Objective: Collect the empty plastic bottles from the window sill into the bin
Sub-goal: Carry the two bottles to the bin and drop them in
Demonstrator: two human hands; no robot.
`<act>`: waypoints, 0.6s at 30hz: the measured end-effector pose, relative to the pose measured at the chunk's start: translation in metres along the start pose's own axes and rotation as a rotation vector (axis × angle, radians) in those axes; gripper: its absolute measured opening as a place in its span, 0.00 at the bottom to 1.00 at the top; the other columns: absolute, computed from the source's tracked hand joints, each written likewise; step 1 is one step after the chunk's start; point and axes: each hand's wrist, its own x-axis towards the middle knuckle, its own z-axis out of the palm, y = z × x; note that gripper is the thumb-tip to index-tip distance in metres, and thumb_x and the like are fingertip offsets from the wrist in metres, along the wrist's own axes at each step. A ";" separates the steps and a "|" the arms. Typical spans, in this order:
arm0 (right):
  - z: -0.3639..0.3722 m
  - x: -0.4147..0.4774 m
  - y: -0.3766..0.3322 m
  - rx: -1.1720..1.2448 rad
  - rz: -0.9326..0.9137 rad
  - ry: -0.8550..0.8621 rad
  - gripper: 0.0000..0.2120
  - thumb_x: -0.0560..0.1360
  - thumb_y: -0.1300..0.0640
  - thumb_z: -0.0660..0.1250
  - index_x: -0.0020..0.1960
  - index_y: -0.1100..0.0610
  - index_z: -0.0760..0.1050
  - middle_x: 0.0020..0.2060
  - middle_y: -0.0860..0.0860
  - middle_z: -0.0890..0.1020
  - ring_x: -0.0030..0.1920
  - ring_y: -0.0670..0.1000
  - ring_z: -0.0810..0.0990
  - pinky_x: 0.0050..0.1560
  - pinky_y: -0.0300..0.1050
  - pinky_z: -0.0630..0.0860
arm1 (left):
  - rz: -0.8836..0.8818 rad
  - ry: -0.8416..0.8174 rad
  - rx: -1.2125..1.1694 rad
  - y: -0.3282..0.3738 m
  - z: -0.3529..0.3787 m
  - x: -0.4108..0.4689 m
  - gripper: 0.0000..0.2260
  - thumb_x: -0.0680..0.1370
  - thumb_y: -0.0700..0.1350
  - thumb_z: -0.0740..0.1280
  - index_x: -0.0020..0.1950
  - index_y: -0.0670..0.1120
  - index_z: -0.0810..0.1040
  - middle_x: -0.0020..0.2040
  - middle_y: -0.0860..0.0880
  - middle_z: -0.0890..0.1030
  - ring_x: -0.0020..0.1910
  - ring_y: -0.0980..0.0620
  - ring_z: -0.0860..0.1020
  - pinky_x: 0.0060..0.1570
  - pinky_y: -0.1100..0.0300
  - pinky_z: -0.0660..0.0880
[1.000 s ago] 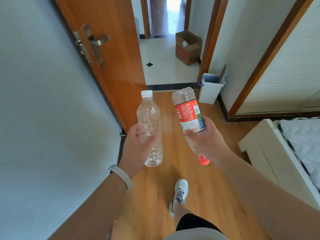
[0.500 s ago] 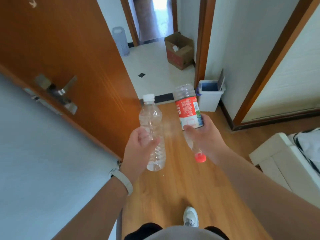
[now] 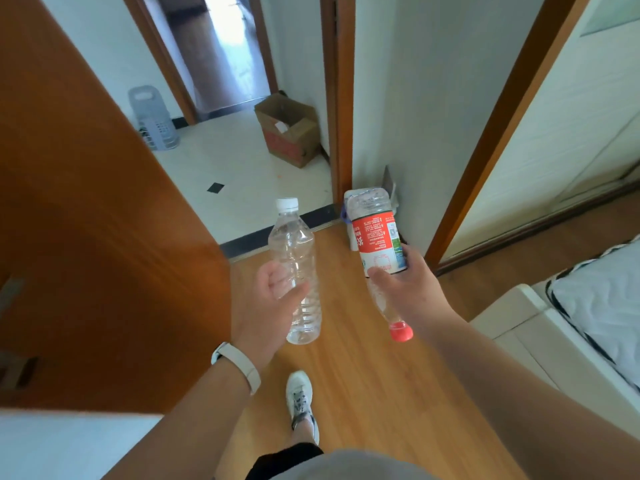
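Note:
My left hand [image 3: 268,306] grips a clear, empty plastic bottle [image 3: 296,258] with a white cap, held upright. In my right hand [image 3: 407,292] is a second empty bottle with a red label [image 3: 375,242], turned upside down so its red cap points at the floor. Both are held out in front of me above the wooden floor. The white bin [image 3: 354,241] stands on the floor by the wall at the doorway, mostly hidden behind the red-label bottle.
An open wooden door [image 3: 104,237] fills the left side. Past the doorway on the tiled floor are a cardboard box [image 3: 289,129] and a grey basket [image 3: 152,119]. A white bed frame with a mattress [image 3: 568,323] stands at right. My shoe [image 3: 299,398] is below.
I have walked closer to the doorway and bin. The door now looms larger at left, and the red-label bottle now covers most of the bin. Both hands keep their bottles.

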 end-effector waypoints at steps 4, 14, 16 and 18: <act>0.017 0.050 -0.039 -0.015 0.029 0.095 0.32 0.72 0.42 0.70 0.71 0.46 0.60 0.58 0.44 0.74 0.52 0.48 0.77 0.45 0.43 0.77 | -0.004 -0.104 -0.088 0.020 -0.013 0.082 0.33 0.65 0.59 0.77 0.67 0.58 0.71 0.63 0.55 0.79 0.63 0.52 0.77 0.62 0.44 0.76; 0.052 0.153 -0.104 0.012 0.048 0.224 0.31 0.74 0.43 0.69 0.71 0.48 0.61 0.58 0.44 0.74 0.53 0.48 0.77 0.45 0.42 0.75 | -0.008 -0.241 -0.082 0.050 -0.039 0.247 0.31 0.70 0.50 0.77 0.69 0.55 0.69 0.64 0.53 0.77 0.63 0.51 0.77 0.62 0.45 0.76; 0.050 0.173 -0.105 0.001 0.065 0.257 0.32 0.73 0.43 0.69 0.72 0.48 0.60 0.58 0.43 0.74 0.53 0.47 0.77 0.44 0.39 0.74 | -0.035 -0.273 -0.052 0.052 -0.032 0.271 0.33 0.68 0.54 0.78 0.69 0.56 0.69 0.64 0.54 0.77 0.63 0.49 0.77 0.62 0.45 0.76; 0.046 0.200 -0.102 0.003 0.089 0.285 0.32 0.73 0.43 0.69 0.72 0.48 0.60 0.57 0.42 0.73 0.52 0.46 0.76 0.44 0.39 0.74 | -0.051 -0.300 -0.019 0.054 -0.020 0.297 0.34 0.66 0.57 0.78 0.69 0.56 0.69 0.64 0.54 0.77 0.64 0.49 0.77 0.62 0.44 0.75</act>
